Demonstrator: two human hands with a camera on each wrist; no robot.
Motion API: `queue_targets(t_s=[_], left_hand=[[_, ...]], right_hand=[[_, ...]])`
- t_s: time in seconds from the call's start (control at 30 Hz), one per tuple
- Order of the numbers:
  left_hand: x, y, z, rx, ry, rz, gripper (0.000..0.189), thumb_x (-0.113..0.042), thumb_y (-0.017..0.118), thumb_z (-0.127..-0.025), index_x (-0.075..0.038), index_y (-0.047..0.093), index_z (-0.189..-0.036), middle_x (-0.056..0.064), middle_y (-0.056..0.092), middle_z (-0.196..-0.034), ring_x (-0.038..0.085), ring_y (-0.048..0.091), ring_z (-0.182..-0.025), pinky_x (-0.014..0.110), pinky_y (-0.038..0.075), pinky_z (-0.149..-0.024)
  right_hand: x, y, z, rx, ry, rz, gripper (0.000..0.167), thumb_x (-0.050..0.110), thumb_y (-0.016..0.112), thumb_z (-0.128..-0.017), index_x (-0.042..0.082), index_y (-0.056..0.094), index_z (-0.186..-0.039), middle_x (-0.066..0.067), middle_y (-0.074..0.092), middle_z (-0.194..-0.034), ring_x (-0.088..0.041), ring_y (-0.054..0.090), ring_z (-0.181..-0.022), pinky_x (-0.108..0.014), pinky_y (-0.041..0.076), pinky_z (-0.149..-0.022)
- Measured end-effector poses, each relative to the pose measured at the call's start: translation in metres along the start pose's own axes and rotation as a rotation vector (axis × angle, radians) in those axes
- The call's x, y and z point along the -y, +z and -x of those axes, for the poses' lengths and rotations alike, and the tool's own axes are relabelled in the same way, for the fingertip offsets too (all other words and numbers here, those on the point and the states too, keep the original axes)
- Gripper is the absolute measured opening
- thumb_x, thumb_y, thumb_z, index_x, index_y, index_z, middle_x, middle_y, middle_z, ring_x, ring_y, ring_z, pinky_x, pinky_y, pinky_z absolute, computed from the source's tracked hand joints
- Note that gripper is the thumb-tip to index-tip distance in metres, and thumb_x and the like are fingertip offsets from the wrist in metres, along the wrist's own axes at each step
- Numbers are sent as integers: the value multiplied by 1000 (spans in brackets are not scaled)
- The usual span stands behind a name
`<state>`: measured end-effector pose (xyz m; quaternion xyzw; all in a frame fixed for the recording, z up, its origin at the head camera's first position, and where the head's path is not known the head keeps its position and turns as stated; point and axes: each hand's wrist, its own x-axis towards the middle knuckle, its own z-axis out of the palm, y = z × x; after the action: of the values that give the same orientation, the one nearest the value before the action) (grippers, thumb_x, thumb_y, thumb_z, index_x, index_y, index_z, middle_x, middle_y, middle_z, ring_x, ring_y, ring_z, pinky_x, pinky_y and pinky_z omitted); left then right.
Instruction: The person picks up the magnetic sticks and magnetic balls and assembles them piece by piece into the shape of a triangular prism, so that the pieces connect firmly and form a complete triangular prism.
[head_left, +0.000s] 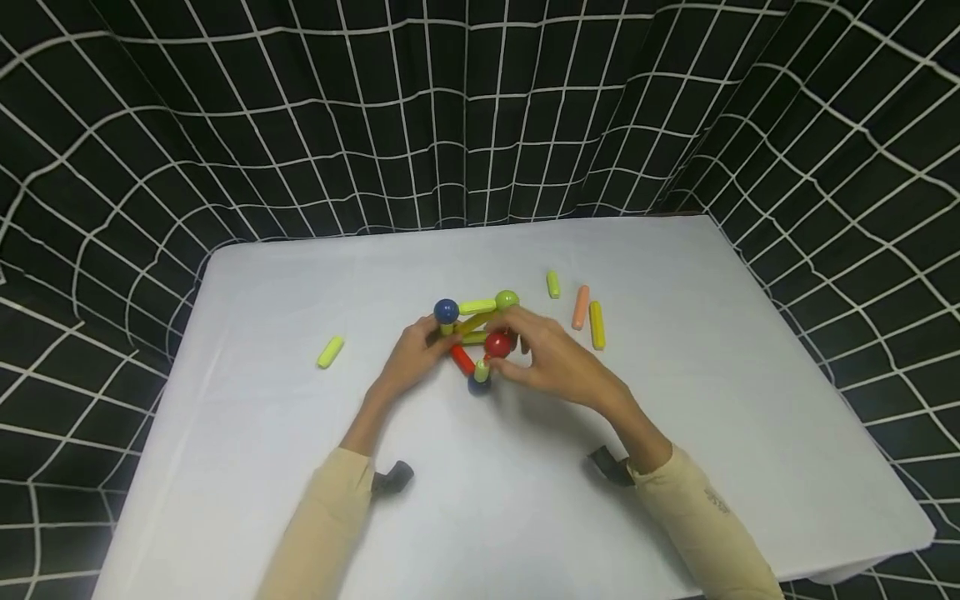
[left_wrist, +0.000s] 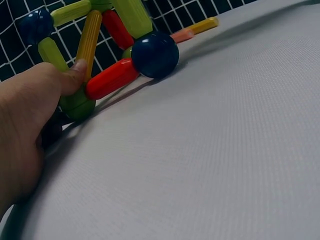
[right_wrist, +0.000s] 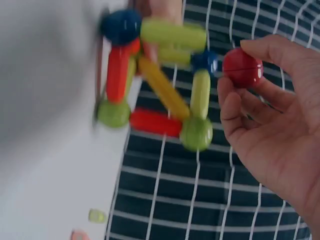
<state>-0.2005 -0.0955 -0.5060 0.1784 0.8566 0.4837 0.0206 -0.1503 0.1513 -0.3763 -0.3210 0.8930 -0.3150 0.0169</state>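
Note:
A frame of magnetic rods and balls stands on the white table, with a dark blue ball [head_left: 446, 311] at its upper left corner and a green ball [head_left: 507, 299] at its upper right. My left hand [head_left: 411, 357] holds the frame from the left, its thumb on the yellow rod [left_wrist: 89, 42] just above a lower green ball [left_wrist: 79, 106]. A red rod [left_wrist: 112, 78] joins that ball to the front blue ball [left_wrist: 155, 54], from which a light green rod [right_wrist: 172, 34] rises. Between thumb and fingers, my right hand [head_left: 558, 358] pinches a red ball [right_wrist: 242, 67], apart from the rod's free end.
Right of the frame lie a short light green rod [head_left: 553, 284], a salmon rod [head_left: 581, 307] and a yellow rod [head_left: 597, 325]. Another light green rod [head_left: 330, 352] lies to the left. Black cloth with a white grid [head_left: 465, 125] surrounds the table [head_left: 465, 517].

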Motion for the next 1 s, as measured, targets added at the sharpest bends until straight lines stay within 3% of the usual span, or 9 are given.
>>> queue_targets(t_s=[0.13,0.4,0.53,0.63,0.7,0.83,0.93,1.0], left_hand=[[2,1,-1,0,2,0,35,-31,66,-103,-12,67,-131,13,71,-131,34,63,-130,55,45,-116],[3,2,2,0,-4,-4,35,-34,66,-103,-14,67,-131,12,71,-130,34,64,-129,56,46,-115],[2,1,2,7,-13,-12,36,-36,65,-103,-14,66,-132,13,71,-129,33,64,-126,56,47,-114],[1,0,2,9,-20,-18,37,-36,64,-103,-14,66,-132,13,71,-127,32,65,-124,54,49,-112],[1,0,2,8,-24,-16,37,-36,65,-103,-14,66,-132,13,71,-126,32,65,-122,54,49,-111],[3,-1,2,10,-33,-14,37,-37,65,-103,-14,65,-133,12,70,-128,31,65,-125,53,48,-112],[4,1,2,12,-38,-8,38,-38,65,-103,-15,65,-133,12,70,-129,31,64,-126,54,48,-113],[4,3,1,17,-31,-2,38,-38,64,-103,-15,65,-133,11,70,-129,31,64,-126,54,48,-113]], right_hand=[[7,11,-2,119,-35,-20,41,9,76,-90,6,66,-130,-5,68,-123,-16,66,-104,-38,62,-90],[4,8,-1,215,-9,-46,57,10,76,-92,9,55,-144,-7,68,-130,-20,68,-115,-43,60,-97],[-5,-8,0,223,0,-116,63,10,75,-92,13,48,-149,-7,67,-128,-21,66,-109,-44,60,-89],[-21,-26,-5,169,33,-141,54,7,71,-95,10,52,-145,-11,68,-123,-25,67,-107,-44,58,-86],[-38,-35,-14,111,99,-115,45,5,66,-98,7,55,-141,-16,69,-120,-29,68,-108,-44,58,-87],[-82,-38,-39,30,327,41,41,10,57,-104,3,51,-144,-23,65,-123,-36,67,-108,-44,60,-84],[-112,-29,-51,65,465,163,39,12,53,-107,0,52,-144,-26,61,-127,-37,65,-101,-44,61,-78],[-125,-22,-52,107,500,228,36,6,54,-105,0,56,-141,-24,60,-127,-35,63,-99,-41,59,-72]])
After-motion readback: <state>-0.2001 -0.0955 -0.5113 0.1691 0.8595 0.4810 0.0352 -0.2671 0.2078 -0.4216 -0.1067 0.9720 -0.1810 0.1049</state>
